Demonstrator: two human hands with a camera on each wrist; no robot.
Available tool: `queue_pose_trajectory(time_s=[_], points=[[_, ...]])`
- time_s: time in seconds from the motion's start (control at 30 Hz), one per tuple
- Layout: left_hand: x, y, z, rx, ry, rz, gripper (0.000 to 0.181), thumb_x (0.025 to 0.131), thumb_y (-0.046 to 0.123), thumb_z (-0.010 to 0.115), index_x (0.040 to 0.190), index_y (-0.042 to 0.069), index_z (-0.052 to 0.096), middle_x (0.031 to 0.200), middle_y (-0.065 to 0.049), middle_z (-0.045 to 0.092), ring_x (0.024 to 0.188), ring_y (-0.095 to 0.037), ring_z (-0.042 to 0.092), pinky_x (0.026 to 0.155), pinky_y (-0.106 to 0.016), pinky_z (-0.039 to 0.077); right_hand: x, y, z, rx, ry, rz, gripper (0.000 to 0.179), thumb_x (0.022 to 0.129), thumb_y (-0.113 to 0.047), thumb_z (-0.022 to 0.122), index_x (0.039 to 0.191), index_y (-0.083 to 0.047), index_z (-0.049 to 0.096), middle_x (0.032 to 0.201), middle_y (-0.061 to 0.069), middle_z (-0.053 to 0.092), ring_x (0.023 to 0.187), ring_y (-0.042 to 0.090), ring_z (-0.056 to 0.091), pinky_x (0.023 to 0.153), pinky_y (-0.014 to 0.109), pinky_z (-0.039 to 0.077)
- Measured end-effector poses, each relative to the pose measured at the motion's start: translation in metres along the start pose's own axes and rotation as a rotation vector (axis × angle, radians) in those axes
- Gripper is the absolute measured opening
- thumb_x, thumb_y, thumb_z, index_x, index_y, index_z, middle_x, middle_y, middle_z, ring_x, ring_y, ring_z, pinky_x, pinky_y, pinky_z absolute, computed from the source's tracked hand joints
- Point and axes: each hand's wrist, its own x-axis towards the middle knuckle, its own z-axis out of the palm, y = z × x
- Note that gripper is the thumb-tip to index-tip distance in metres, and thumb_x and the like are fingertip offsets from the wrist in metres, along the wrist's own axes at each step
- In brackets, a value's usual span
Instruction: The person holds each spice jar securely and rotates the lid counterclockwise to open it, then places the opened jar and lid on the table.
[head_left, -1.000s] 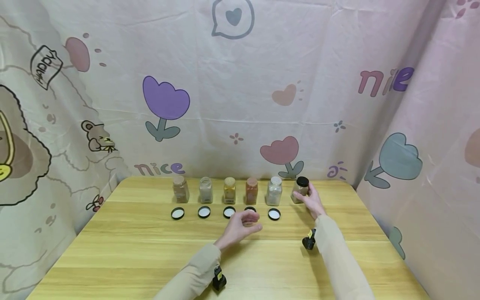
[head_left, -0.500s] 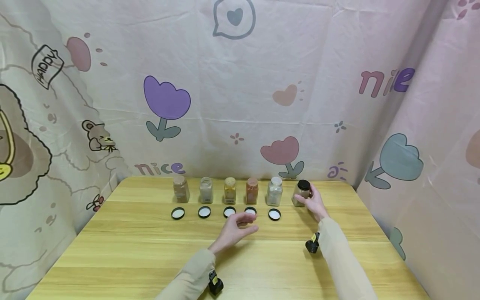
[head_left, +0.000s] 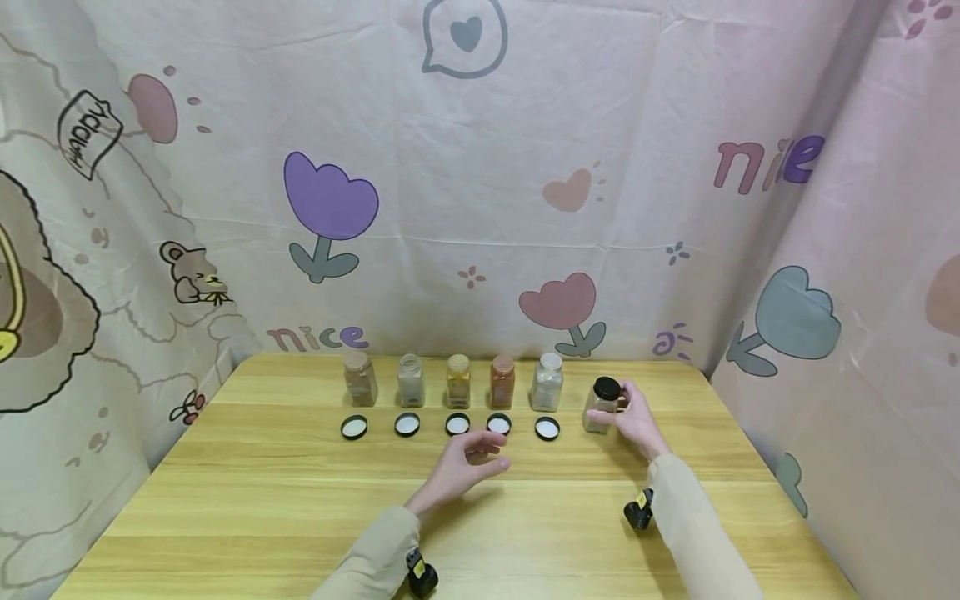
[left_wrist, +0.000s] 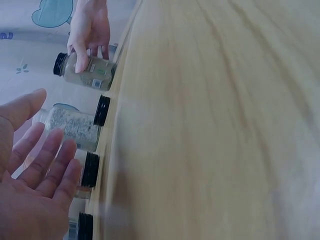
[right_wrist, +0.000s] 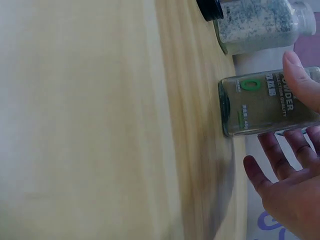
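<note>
My right hand [head_left: 636,421] grips a square glass spice jar [head_left: 602,403], thumb on one side and fingers on the other. Its black lid [head_left: 607,388] is on, and brownish powder fills it. In the right wrist view the jar's label [right_wrist: 287,95] reads "POWDER" and its base is right at the tabletop. My left hand [head_left: 457,471] hovers over the table's middle, fingers loosely bent around nothing. Beyond it lie black lids with white insides, among them one [head_left: 498,424] nearest its fingertips. The lidless jar of whitish flakes [head_left: 547,385] stands left of the gripped jar.
Several lidless spice jars stand in a row at the back: brown [head_left: 362,385], pale [head_left: 411,387], yellow [head_left: 458,387] and red [head_left: 502,387]. A loose lid [head_left: 354,427] lies before the leftmost one. A printed curtain [head_left: 450,275] hangs behind the wooden table [head_left: 262,517].
My right hand has drawn the lidded spice jar toward me, off the back row's line. My left hand has drifted a little left and nearer to me.
</note>
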Motion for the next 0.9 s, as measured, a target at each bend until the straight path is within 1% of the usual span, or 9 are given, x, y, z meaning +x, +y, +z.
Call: queue_pose_trajectory(time_s=[0.17, 0.27, 0.43, 0.5, 0.63, 0.73, 0.8, 0.9], points=[[-0.001, 0.001, -0.010, 0.010, -0.004, 0.012, 0.043, 0.093, 0.016, 0.073, 0.127, -0.006, 0.061, 0.129, -0.026, 0.064, 0.121, -0.045, 0.059, 0.108, -0.052, 0.050, -0.009, 0.001, 0.001, -0.056, -0.031, -0.035, 0.058, 0.078, -0.016, 0.088, 0.115, -0.002, 0.046, 0.123, 0.021, 0.058, 0.110, 0.031, 0.055, 0.087, 0.026, 0.044], [-0.002, 0.003, -0.019, 0.020, 0.003, 0.021, 0.044, 0.094, 0.017, 0.072, 0.130, -0.005, 0.060, 0.130, -0.025, 0.064, 0.122, -0.045, 0.059, 0.109, -0.053, 0.049, -0.014, 0.000, 0.002, -0.065, -0.049, -0.055, 0.058, 0.076, -0.016, 0.089, 0.111, -0.003, 0.046, 0.118, 0.019, 0.061, 0.107, 0.029, 0.057, 0.087, 0.027, 0.045], [-0.004, 0.003, -0.031, 0.037, 0.008, 0.029, 0.047, 0.093, 0.017, 0.073, 0.132, -0.004, 0.059, 0.133, -0.025, 0.062, 0.125, -0.042, 0.058, 0.114, -0.055, 0.044, -0.023, -0.004, 0.006, -0.040, -0.087, -0.092, 0.057, 0.072, -0.013, 0.091, 0.105, -0.002, 0.046, 0.108, 0.015, 0.063, 0.097, 0.021, 0.058, 0.085, 0.028, 0.047], [-0.005, 0.003, -0.035, 0.036, 0.009, 0.031, 0.047, 0.093, 0.017, 0.073, 0.133, -0.004, 0.058, 0.134, -0.026, 0.061, 0.127, -0.041, 0.057, 0.115, -0.058, 0.041, -0.026, -0.006, 0.008, -0.024, -0.101, -0.105, 0.056, 0.071, -0.011, 0.091, 0.104, -0.002, 0.046, 0.105, 0.014, 0.064, 0.093, 0.018, 0.058, 0.084, 0.028, 0.048], [-0.008, 0.003, -0.044, 0.043, 0.013, 0.036, 0.046, 0.093, 0.017, 0.073, 0.133, -0.001, 0.059, 0.134, -0.027, 0.062, 0.127, -0.040, 0.057, 0.116, -0.061, 0.039, -0.033, -0.011, 0.013, 0.008, -0.151, -0.117, 0.057, 0.071, -0.008, 0.091, 0.105, -0.001, 0.046, 0.104, 0.014, 0.066, 0.091, 0.016, 0.060, 0.084, 0.029, 0.050], [-0.009, 0.004, -0.049, 0.061, 0.025, 0.037, 0.043, 0.092, 0.017, 0.074, 0.131, 0.003, 0.061, 0.132, -0.026, 0.063, 0.125, -0.039, 0.059, 0.115, -0.060, 0.040, -0.037, -0.015, 0.019, 0.017, -0.192, -0.133, 0.059, 0.070, -0.007, 0.091, 0.106, 0.000, 0.045, 0.104, 0.016, 0.068, 0.090, 0.016, 0.062, 0.085, 0.030, 0.052], [-0.009, 0.004, -0.052, 0.070, 0.030, 0.035, 0.043, 0.091, 0.017, 0.075, 0.131, 0.004, 0.062, 0.132, -0.026, 0.064, 0.124, -0.039, 0.059, 0.116, -0.060, 0.040, -0.040, -0.017, 0.024, 0.022, -0.207, -0.140, 0.060, 0.069, -0.007, 0.092, 0.106, -0.001, 0.046, 0.103, 0.015, 0.068, 0.089, 0.015, 0.062, 0.083, 0.028, 0.053], [-0.009, 0.006, -0.055, 0.081, 0.020, 0.028, 0.045, 0.091, 0.018, 0.075, 0.131, 0.004, 0.062, 0.132, -0.026, 0.064, 0.124, -0.038, 0.059, 0.116, -0.060, 0.039, -0.043, -0.020, 0.032, 0.037, -0.237, -0.164, 0.060, 0.068, -0.007, 0.092, 0.105, -0.001, 0.046, 0.102, 0.014, 0.068, 0.088, 0.014, 0.063, 0.081, 0.025, 0.053]])
